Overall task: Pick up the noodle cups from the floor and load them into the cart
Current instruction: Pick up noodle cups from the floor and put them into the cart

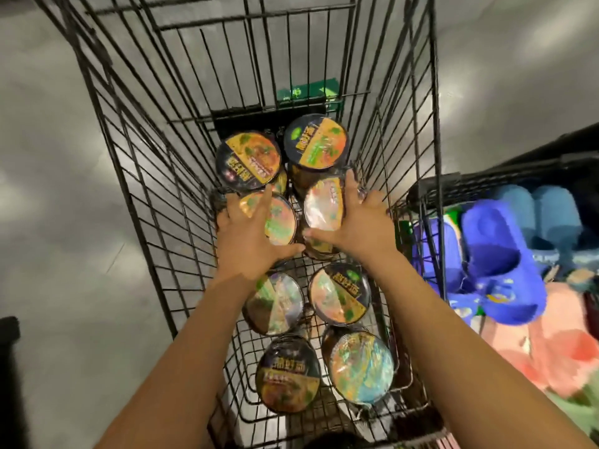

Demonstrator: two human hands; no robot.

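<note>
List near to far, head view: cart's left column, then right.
Left: dark-lidded cup → second cup → left hand gripping third cup → far-left cup. Right: blue-lidded cup → middle-right cup → right hand gripping tilted cup → far-right cup.

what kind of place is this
Likely a shop or supermarket: a wire cart holding noodle cups, with a bin of blue slippers beside it.

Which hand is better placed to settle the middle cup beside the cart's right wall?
Right. The right hand grips that cup and lies nearest the cart wall; the left hand holds the neighbouring cup.
</note>
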